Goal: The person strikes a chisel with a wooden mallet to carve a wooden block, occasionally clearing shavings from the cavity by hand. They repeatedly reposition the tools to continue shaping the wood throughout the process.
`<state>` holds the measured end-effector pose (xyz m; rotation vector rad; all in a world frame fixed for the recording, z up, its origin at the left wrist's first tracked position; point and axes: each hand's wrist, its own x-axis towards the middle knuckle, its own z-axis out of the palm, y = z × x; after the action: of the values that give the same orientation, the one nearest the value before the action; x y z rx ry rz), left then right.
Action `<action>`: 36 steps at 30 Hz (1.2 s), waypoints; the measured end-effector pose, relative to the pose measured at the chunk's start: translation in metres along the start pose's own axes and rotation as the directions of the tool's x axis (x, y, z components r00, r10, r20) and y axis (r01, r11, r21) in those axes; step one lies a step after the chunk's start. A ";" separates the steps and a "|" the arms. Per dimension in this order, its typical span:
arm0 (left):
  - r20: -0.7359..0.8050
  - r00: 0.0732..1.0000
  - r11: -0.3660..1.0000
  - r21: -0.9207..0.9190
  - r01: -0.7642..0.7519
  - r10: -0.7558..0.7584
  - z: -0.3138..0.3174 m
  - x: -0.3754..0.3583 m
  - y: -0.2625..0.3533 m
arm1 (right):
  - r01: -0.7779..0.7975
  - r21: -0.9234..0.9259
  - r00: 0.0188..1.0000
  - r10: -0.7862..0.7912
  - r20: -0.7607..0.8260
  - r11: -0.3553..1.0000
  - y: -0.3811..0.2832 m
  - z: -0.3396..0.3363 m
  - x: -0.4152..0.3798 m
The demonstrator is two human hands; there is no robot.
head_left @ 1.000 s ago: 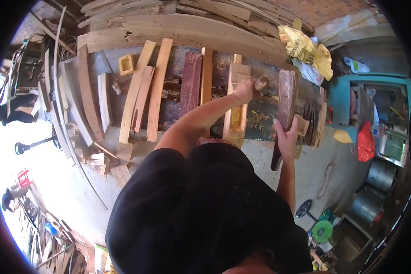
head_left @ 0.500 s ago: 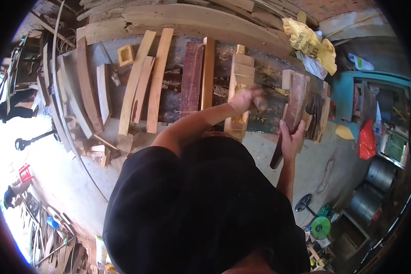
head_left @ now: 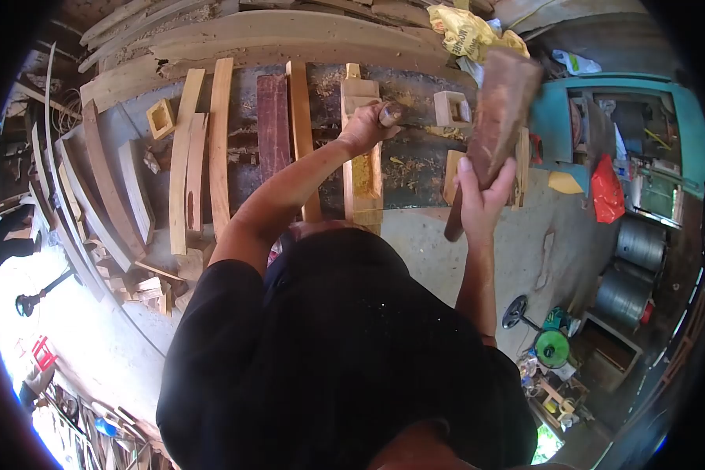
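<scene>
My left hand (head_left: 362,130) is wrapped round a tool with a round wooden handle (head_left: 392,113), probably a chisel; its far end is hidden. That hand is over a pale wooden block (head_left: 363,205) with a bright yellow recess cut along its top. My right hand (head_left: 486,194) grips a brown wooden mallet (head_left: 503,113) by its narrow handle, the thick head pointing away from me and raised above the bench's right part. Left of the block lie an orange-brown strip (head_left: 299,110) and a dark red board (head_left: 273,117).
Several long wooden strips (head_left: 221,141) lie across the bench's left side, near a small hollow wooden block (head_left: 161,118). Another hollow block (head_left: 451,108) sits behind the mallet. Shavings (head_left: 415,168) litter the bench. A teal cabinet (head_left: 552,125) and a green fan (head_left: 552,348) stand at right.
The mallet has come up off the bench in my right hand. My left hand has moved with its tool toward the block's far end. The whole view has shifted as my head turned.
</scene>
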<state>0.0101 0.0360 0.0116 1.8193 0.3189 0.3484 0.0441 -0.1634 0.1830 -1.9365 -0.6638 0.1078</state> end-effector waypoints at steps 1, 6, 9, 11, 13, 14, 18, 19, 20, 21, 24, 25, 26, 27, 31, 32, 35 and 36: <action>0.008 1.000 1.000 -0.006 0.001 -0.001 0.002 0.002 0.001 | -0.006 -0.007 1.000 0.006 -0.004 1.000 0.005 -0.001 0.001; 0.059 0.997 0.993 -0.111 0.048 -0.041 0.010 0.012 0.001 | 0.131 -0.363 0.983 -0.073 0.170 0.923 0.043 0.005 0.010; -0.023 1.000 0.988 -0.157 -0.008 0.005 0.007 0.025 -0.008 | 0.017 -0.421 0.942 0.127 0.311 0.907 0.040 -0.001 0.020; 0.140 0.975 0.984 -0.001 0.176 -0.174 0.000 0.024 0.003 | 0.016 -0.442 0.955 0.117 0.272 0.897 0.021 -0.006 0.025; 0.157 0.971 0.984 0.042 0.175 -0.180 0.001 0.028 0.000 | 0.150 -0.290 0.987 -0.126 0.100 0.945 -0.002 -0.003 0.031; 0.150 0.974 0.985 0.054 0.161 -0.168 0.004 0.031 -0.002 | 0.115 -0.194 0.993 -0.107 0.051 0.974 -0.004 0.001 0.030; 0.154 0.966 0.973 0.131 0.188 -0.208 0.000 0.033 0.001 | 0.128 -0.537 0.930 0.087 0.357 0.834 0.044 0.008 0.036; 0.154 0.954 0.959 0.163 0.232 -0.257 -0.004 0.036 0.004 | 0.132 -0.537 0.932 0.080 0.352 0.833 0.044 0.006 0.040; 0.129 0.968 0.972 0.131 0.197 -0.214 0.001 0.038 -0.009 | 0.155 -0.491 0.941 0.024 0.339 0.858 0.042 0.002 0.047; 0.128 0.967 0.971 0.128 0.204 -0.220 0.002 0.038 -0.008 | 0.164 -0.444 0.947 -0.015 0.321 0.881 0.031 -0.001 0.049; 0.105 0.957 0.958 0.122 0.259 -0.272 0.001 0.038 -0.002 | 0.070 -0.316 0.983 -0.013 0.181 0.946 0.003 0.004 0.055; 0.106 0.956 0.957 0.125 0.260 -0.274 0.001 0.038 -0.003 | 0.079 -0.189 0.994 -0.064 0.086 0.979 0.003 0.006 0.057; 0.122 0.944 0.947 0.132 0.292 -0.307 0.001 0.040 -0.005 | -0.008 -0.188 0.991 0.033 0.131 0.982 0.012 0.008 0.055; 0.135 0.932 0.937 0.139 0.319 -0.338 0.001 0.043 -0.008 | -0.005 -0.186 0.991 0.029 0.129 0.983 0.038 0.010 0.054; 0.049 0.934 0.926 0.159 0.343 -0.354 0.008 0.065 -0.065 | 0.202 -0.440 0.913 -0.006 0.407 0.875 0.070 0.010 0.065; 0.082 0.911 0.909 0.153 0.389 -0.404 0.005 0.063 -0.061 | 0.192 -0.393 0.936 -0.047 0.349 0.899 0.056 0.009 0.067; 0.075 0.896 0.894 0.147 0.424 -0.437 0.003 0.054 -0.044 | 0.034 -0.251 0.966 0.033 0.257 0.967 0.026 0.014 0.070; 0.088 0.890 0.890 0.139 0.434 -0.447 0.004 0.055 -0.043 | 0.027 -0.223 0.977 0.022 0.211 0.974 0.032 0.019 0.070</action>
<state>0.0601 0.0656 -0.0266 1.8083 0.6672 -0.1003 0.1089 -0.1236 0.1619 -2.1615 -0.8502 0.2499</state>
